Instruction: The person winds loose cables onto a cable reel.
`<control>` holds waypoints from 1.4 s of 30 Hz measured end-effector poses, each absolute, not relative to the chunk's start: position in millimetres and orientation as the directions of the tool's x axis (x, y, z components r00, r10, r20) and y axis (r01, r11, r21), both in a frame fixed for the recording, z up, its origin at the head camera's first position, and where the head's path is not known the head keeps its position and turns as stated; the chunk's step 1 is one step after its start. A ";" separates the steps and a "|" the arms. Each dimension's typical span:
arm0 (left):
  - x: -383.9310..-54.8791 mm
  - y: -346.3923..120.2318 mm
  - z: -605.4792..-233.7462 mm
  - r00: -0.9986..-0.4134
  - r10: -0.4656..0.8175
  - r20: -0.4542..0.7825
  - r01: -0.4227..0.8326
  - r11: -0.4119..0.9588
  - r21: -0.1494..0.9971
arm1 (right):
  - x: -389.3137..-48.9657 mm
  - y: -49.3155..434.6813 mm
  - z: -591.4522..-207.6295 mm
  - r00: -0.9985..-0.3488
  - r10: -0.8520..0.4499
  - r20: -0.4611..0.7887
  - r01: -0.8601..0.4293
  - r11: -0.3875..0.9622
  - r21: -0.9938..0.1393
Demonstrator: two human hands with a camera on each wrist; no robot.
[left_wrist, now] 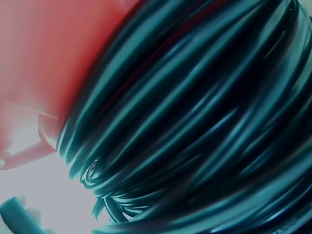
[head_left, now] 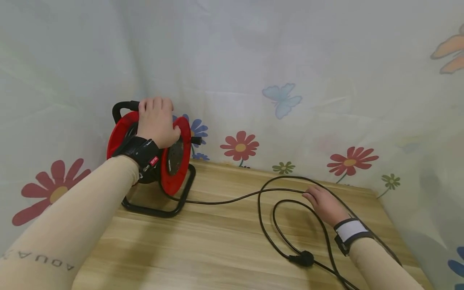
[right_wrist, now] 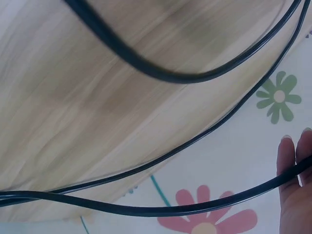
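A red and black cable reel stands at the left of the wooden table on its black tube frame. My left hand lies over the top of the reel, gripping its black handle. Close up in the left wrist view, the wound black cable sits beside the red side disc. From the reel a length of cable runs right to my right hand, which holds it between thumb and fingers. In the right wrist view the cable crosses the fingers.
Loose cable loops lie on the table around my right hand, with a black plug near the front. A small black knob sticks out from the reel's right side. Behind hangs a pale curtain printed with flowers and butterflies.
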State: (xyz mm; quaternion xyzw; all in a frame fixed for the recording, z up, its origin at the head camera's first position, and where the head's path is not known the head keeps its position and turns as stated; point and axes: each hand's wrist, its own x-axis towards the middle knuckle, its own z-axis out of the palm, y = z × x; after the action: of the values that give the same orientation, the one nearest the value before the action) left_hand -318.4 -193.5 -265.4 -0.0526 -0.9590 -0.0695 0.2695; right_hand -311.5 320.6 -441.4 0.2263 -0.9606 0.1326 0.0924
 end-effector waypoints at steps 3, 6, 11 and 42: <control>-318.9 -195.9 -263.9 -0.849 0.060 0.525 0.141 0.983 0.116 | -309.9 321.1 -438.1 -0.888 -0.401 0.227 -0.445 0.874 -0.197; -318.5 -197.7 -261.6 -0.855 0.063 0.514 0.147 0.981 0.124 | -310.3 322.0 -438.4 -0.903 -0.384 0.192 -0.418 0.889 -0.187; -320.5 -199.8 -259.5 -0.863 0.072 0.500 0.152 0.981 0.121 | -312.0 321.6 -442.0 -0.906 -0.387 0.173 -0.413 0.897 -0.154; -308.5 -165.8 -255.1 -0.864 0.257 0.433 0.342 0.931 0.130 | -314.8 330.5 -440.0 -0.934 -0.334 0.125 -0.353 0.917 -0.185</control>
State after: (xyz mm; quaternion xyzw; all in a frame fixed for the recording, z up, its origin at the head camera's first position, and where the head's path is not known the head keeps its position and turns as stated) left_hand -308.5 -165.8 -255.1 -0.1562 -0.9600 -0.1016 0.2090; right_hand -314.8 330.5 -440.0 0.1757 -0.9780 0.1028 0.0455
